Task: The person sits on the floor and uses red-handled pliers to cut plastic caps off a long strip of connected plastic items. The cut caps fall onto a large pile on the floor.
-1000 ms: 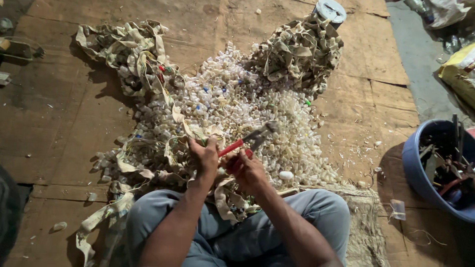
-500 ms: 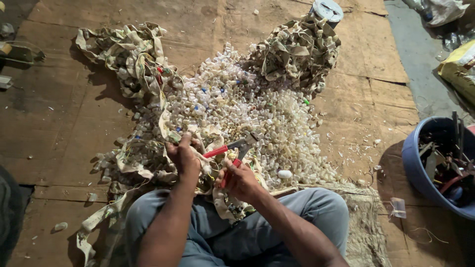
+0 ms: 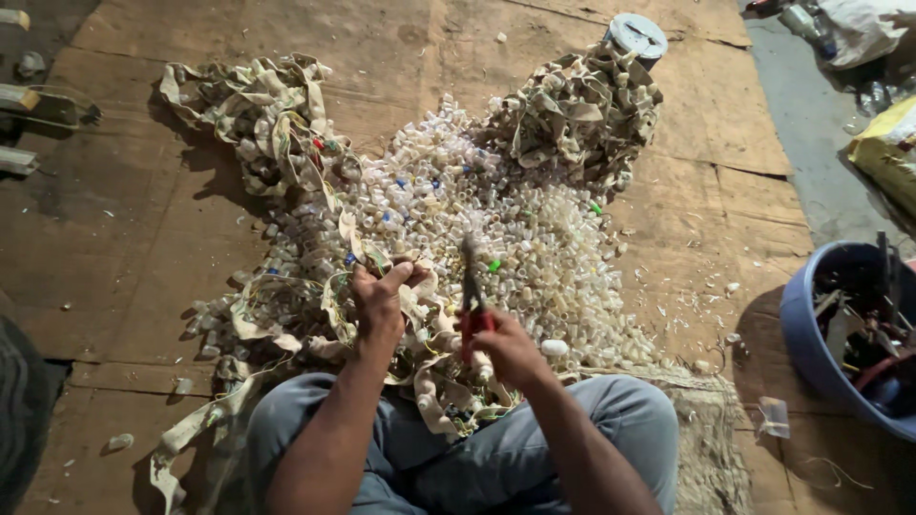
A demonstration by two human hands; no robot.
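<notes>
My left hand [image 3: 379, 298] grips a cream fabric strip [image 3: 420, 288] with small plastic holders and thin wires attached, just above my lap. Pliers with red handles [image 3: 470, 291] are held in my right hand [image 3: 508, 348], their metal jaws pointing straight up and away from me, right of the strip. In front of both hands spreads a large pile of small white and clear plastic holders [image 3: 477, 219].
Tangled heaps of cream strip lie at the back left [image 3: 258, 114] and back right [image 3: 582, 105], with a round grey tin [image 3: 636, 32] behind. A blue tub of scrap [image 3: 849, 334] stands at the right. Brown cardboard [image 3: 114, 229] covers the floor. My legs are crossed below.
The pliers swung from pointing to the right to pointing straight up. My left hand shifted along the strip and now pinches it higher up.
</notes>
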